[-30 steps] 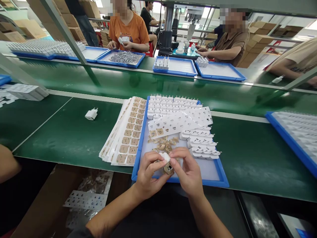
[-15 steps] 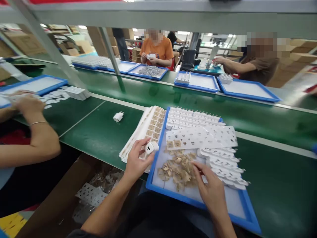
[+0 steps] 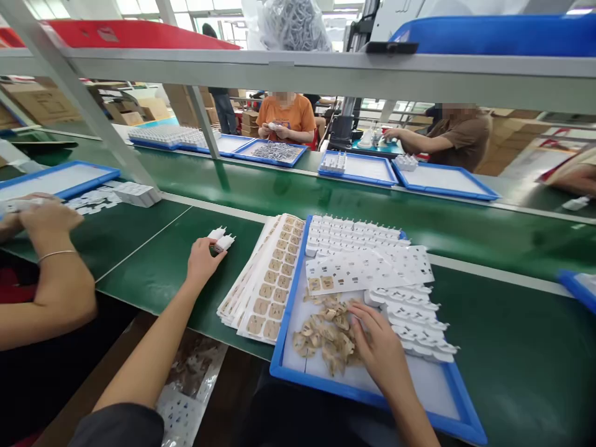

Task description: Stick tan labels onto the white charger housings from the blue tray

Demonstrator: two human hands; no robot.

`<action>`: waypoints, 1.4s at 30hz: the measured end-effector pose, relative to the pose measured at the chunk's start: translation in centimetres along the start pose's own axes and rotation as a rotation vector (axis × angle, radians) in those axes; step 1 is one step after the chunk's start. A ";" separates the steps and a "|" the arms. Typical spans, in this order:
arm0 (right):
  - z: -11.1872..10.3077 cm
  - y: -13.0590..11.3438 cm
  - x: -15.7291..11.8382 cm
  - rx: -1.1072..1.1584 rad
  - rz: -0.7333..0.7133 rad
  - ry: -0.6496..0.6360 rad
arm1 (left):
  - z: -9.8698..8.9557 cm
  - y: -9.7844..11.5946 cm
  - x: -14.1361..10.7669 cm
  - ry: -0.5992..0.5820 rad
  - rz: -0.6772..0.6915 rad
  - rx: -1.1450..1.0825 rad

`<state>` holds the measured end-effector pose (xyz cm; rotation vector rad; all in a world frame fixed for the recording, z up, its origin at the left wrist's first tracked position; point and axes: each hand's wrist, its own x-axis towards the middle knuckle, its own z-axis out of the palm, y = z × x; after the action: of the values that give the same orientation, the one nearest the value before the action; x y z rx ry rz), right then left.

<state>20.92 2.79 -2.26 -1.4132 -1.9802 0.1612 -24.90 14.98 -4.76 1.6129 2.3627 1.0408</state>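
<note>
My left hand [image 3: 203,262] grips a white plug-in charger [image 3: 226,243] at the green table surface. Right beside it lies a second white charger [image 3: 216,233], its pins facing away. My right hand [image 3: 379,347] is over the blue-rimmed tray [image 3: 291,366], thumb and fingertips drawn together at the heap of crumpled brown film pieces [image 3: 328,332]. What these fingertips hold, if anything, is hidden. Inside the tray, rows of white chargers [image 3: 419,329] stand along the right and far sides. A mostly used label sheet [image 3: 344,271] lies across them.
Left of the tray sits a stack of label sheets [image 3: 272,279] with brown squares. A co-worker's arm [image 3: 56,261] is at far left, near a white block stack [image 3: 138,194]. Across the green belt [image 3: 261,192] are more blue trays and people. A shelf beam [image 3: 298,74] spans above.
My left hand has carried the charger left and forward, from beside the tray to the charger on the table. My right hand stays at the brown film heap. The camera view has tilted up.
</note>
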 end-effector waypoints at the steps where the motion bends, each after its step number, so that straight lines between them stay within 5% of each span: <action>1: 0.0 -0.1 0.1 -0.004 0.001 -0.002 | 0.3 0.2 0.5 0.019 0.010 0.040; 12: -0.1 -1.1 3.0 -0.127 -0.159 0.005 | -0.4 1.9 3.6 0.038 -0.033 0.171; 15: 0.0 -2.1 6.4 -0.258 -0.185 -0.103 | -0.2 5.3 2.6 -0.063 0.074 0.094; 19: -0.1 -3.0 11.6 -0.463 -0.010 -0.312 | 1.0 11.9 -0.8 -0.360 0.331 -0.087; 24: -0.4 -2.2 14.3 -0.487 0.027 -0.333 | 2.5 17.8 -5.8 -0.650 0.478 -0.296; 35: -2.6 -0.7 13.4 -0.327 -0.040 -0.149 | 5.9 20.3 -7.5 -1.107 0.121 -0.782; 40: -1.3 -1.1 11.1 -0.136 -0.419 -0.094 | 6.1 20.9 -7.7 -1.144 -0.045 -0.967; 42: -0.7 -1.1 10.4 -0.125 -0.458 -0.103 | 5.8 21.2 -7.7 -1.163 -0.083 -1.021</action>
<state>18.70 11.24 3.58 -1.0038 -2.3776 -0.0999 -2.36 15.59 0.91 1.1274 0.8711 0.7174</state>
